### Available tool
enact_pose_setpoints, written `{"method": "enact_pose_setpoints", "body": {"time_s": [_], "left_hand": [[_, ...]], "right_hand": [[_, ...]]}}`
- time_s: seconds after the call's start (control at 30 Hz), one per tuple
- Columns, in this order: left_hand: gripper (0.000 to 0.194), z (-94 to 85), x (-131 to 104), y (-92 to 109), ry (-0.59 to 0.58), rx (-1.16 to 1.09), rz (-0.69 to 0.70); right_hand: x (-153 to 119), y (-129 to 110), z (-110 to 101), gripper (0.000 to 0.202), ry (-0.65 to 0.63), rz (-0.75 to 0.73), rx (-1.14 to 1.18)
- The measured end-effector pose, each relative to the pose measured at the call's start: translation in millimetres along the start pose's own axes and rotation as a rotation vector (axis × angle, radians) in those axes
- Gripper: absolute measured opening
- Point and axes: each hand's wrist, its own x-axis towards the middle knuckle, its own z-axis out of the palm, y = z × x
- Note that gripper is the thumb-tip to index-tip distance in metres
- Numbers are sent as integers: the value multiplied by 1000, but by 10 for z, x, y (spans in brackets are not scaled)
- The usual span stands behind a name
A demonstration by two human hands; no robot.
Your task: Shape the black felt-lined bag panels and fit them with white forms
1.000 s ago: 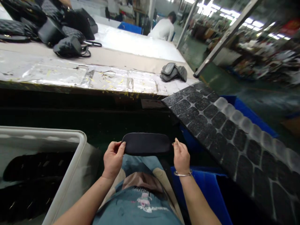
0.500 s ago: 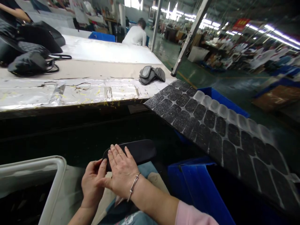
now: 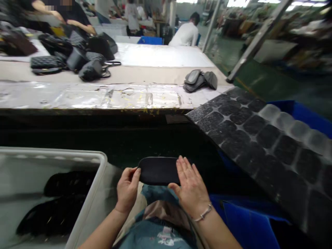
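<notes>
Now has the right hand (image 3: 190,188) moved across the dark panel (image 3: 158,172) to its right end, laid flat, not gripping; pinches the left end in the left hand (image 3: 127,190), before the teal clothing (image 3: 137,233); may tilt or slip if pressed at the right, being held by one pinch

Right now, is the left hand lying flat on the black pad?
No, the left hand pinches the black pad by one end.

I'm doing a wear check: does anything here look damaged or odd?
Yes: the near table strip looks worn, being patchy, dark-marked and yellow-flecked, unlike the plainer white surface behind. The black piece in the left hand shows no obvious damage.
</notes>
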Motion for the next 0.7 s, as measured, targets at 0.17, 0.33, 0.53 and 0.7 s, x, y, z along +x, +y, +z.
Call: {"method": "enact_pose_setpoints", "body": {"time_s": [0.17,0.33,0.53,0.7], "left_hand": [[24,63,-19,14,-26,-69,0],[27,-118,-123,117,43,91,76],[57,15,-413,660,-424,267,837],[86,477,-349,866,-718,465,796]], "right_hand": [[-72,149,110,75,84,-42,-30],[-60,97,102,76,70,-63,-63],[-123,171,159,65,59,-125,-87],[-176,287,232,61,51,-248,-108]]}}
